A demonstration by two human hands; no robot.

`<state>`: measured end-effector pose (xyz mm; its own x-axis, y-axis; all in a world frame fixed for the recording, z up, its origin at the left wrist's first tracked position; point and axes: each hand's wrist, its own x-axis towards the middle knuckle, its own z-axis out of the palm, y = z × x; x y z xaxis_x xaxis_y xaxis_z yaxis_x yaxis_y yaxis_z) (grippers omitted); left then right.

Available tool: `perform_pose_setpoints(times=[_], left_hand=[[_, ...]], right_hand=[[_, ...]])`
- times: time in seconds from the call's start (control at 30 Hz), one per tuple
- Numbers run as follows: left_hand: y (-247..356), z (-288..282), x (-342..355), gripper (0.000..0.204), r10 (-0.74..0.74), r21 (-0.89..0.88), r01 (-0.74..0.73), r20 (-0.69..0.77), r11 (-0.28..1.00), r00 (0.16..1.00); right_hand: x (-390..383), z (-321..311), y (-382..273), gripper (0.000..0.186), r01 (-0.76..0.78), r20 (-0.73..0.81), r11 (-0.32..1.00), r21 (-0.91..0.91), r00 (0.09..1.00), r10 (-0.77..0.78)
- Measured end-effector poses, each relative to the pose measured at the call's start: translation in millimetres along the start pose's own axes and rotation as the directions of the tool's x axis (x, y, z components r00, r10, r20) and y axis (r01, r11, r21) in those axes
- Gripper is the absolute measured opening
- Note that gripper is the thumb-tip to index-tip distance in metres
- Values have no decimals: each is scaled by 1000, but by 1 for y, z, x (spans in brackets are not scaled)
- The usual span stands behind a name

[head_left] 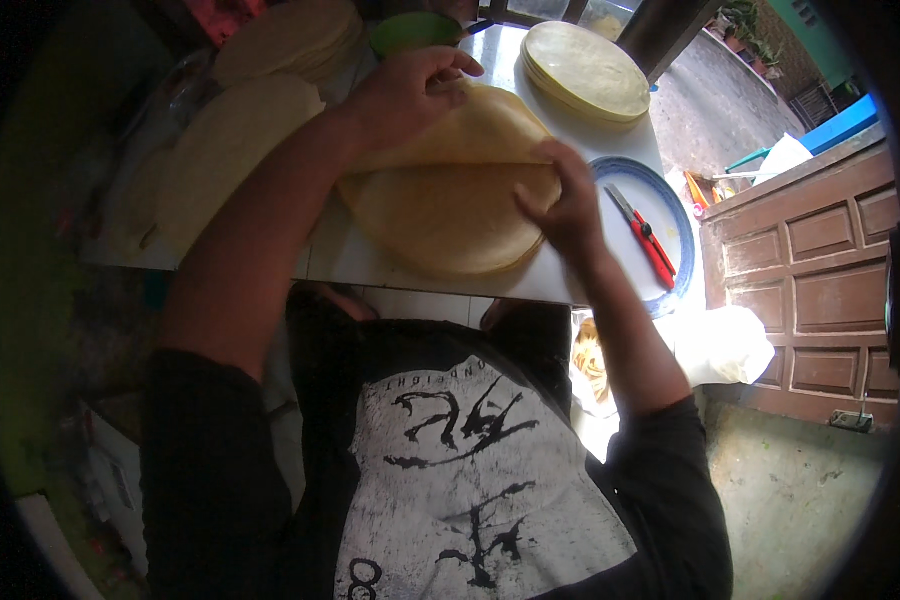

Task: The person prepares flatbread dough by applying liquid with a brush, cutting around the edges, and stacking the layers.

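A stack of thin round yellow sheets (435, 225) lies at the middle of the white table (325, 255), with a crease or folded edge across the top sheet. My left hand (420, 90) is over the far part of these sheets, fingers bent but apart, holding nothing I can see. My right hand (560, 190) grips the right edge of the top sheet near that crease, its thumb on the nearer half. Just right of it, a red-handled knife (650, 250) lies on a white, blue-rimmed round tray (675, 210).
More round sheets lie in stacks at left (220, 150), back left (280, 40) and back right (585, 70). A green bowl (400, 35) stands behind my left hand. A brown wooden door (800, 250) and a white bag (725, 345) are at right. My feet show below the table.
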<state>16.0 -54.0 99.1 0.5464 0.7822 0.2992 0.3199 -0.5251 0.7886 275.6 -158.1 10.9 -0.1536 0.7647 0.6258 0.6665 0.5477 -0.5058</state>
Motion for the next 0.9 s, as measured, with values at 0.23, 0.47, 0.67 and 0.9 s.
perform_pose_setpoints(times=[0.23, 0.47, 0.67, 0.9], left_hand=[[3, -6, 9, 36, -64, -18, 65, 66, 998, 996], [10, -22, 20, 36, -43, -139, 68, 173, 988, 984], [-5, -23, 36, 34, -24, -127, 44, 149, 991, 989], [-16, -34, 63, 36, -214, -273, 254, 169, 928, 962]], right_hand=[[104, -9, 66, 83, -664, 725, 723, 190, 592, 353], [146, -13, 75, 75, -737, 921, 665, 121, 334, 203], [149, -19, 80, 90, -815, 903, 498, 296, 409, 132], [171, -18, 92, 44, -643, 735, 714, 276, 620, 275]])
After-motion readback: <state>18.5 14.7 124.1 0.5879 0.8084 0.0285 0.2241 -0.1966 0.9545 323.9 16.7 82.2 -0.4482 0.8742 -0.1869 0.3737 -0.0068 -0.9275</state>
